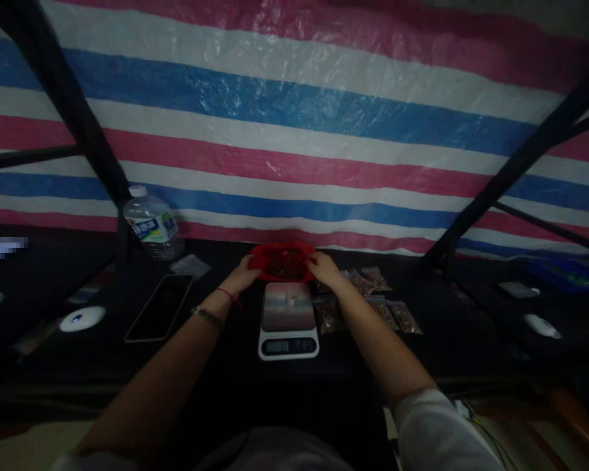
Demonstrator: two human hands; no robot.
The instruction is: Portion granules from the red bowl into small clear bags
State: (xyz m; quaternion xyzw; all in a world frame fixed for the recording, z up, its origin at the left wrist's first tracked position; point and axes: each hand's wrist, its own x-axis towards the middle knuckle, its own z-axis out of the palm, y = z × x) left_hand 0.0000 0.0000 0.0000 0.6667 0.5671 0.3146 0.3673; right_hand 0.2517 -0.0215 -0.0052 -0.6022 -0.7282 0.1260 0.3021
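A red plastic bag (283, 251), its mouth spread wide with dark contents inside, lies just behind a white digital kitchen scale (288, 314). My left hand (246, 273) grips the bag's left edge, and my right hand (322, 270) grips its right edge. The scale has a shiny metal plate with a small pale spot or reflection on it; its display is too dim to read. Several small clear zip bags (383, 311) of brown bits lie to the right of the scale, some partly hidden behind my right forearm.
Left of my arms are a phone (160, 307), a clear plastic bag (190, 265), a large plastic bottle (153, 226) and a white mouse-like object (82, 318). A striped tarp (294, 150) hangs behind the black table (451, 340), with slanted dark frame bars on both sides.
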